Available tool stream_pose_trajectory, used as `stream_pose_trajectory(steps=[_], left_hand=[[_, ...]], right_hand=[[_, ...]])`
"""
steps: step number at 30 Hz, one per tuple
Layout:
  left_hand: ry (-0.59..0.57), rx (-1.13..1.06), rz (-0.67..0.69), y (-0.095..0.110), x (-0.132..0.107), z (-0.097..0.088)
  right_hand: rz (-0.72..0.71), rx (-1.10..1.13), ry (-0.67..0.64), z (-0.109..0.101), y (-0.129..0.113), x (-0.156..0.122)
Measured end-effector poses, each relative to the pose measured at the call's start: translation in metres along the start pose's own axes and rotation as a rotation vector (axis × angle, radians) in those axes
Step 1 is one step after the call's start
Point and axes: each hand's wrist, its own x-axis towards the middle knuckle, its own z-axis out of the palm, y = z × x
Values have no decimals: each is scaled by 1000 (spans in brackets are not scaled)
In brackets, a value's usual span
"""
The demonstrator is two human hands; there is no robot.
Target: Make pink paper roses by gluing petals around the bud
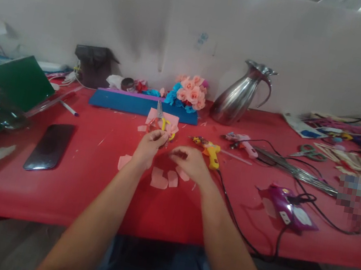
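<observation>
My left hand [151, 145] pinches a small pink paper flower [171, 128] whose petals stand above the fingertips. Just to its right, my right hand [190, 161] hovers with fingers loosely curved and slightly apart, and I see nothing between them. Behind the flower lie scissors [160, 110] with yellow and red handles, partly hidden, on a pink paper sheet [173, 119]. Cut pink paper pieces [159, 179] are scattered on the table below both hands. A yellow glue gun [212, 154] rests right of my right hand.
A bunch of pink paper flowers [193, 93] sits behind a blue board [113, 101]. The steel jug [238, 96] stands at the back. A pink glue gun [247, 146], wires [299, 173] and a purple power strip [289, 210] lie right; a phone [50, 147] lies left.
</observation>
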Motion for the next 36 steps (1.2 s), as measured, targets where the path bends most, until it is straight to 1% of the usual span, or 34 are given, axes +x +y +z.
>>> stream_pose_trajectory(steps=[4, 8, 11, 13, 16, 18, 22, 25, 29, 32, 36], left_hand=[[-15, -8, -19, -2, 0, 0], [37, -59, -23, -3, 1, -1], [12, -65, -23, -2, 0, -1], [-15, -68, -20, 0, -1, -1], [-15, -89, -18, 1, -3, 2], [-15, -103, -32, 1, -3, 2], [-13, -144, -55, -4, -1, 2], [-36, -164, -68, -5, 0, 3], [-60, -171, -58, -4, -2, 4], [-88, -194, -35, -4, -2, 4], [-97, -241, -24, -5, -2, 6]], right_hand=[[-27, -77, -128, -1, -3, -2], [-154, -141, -227, 7, -9, -4], [-241, -205, -250, 16, -9, -5], [-265, -234, -249, 20, -8, -5], [-260, -234, -216, 18, -8, -6], [-228, -210, -191, 16, -9, -8], [-107, -87, -141, 14, -9, -10], [-76, -3, -92, 15, -8, -9], [-40, 52, 1, 14, -8, -7], [-80, 30, -19, 14, -9, -7], [-215, -178, -128, 22, -9, -10]])
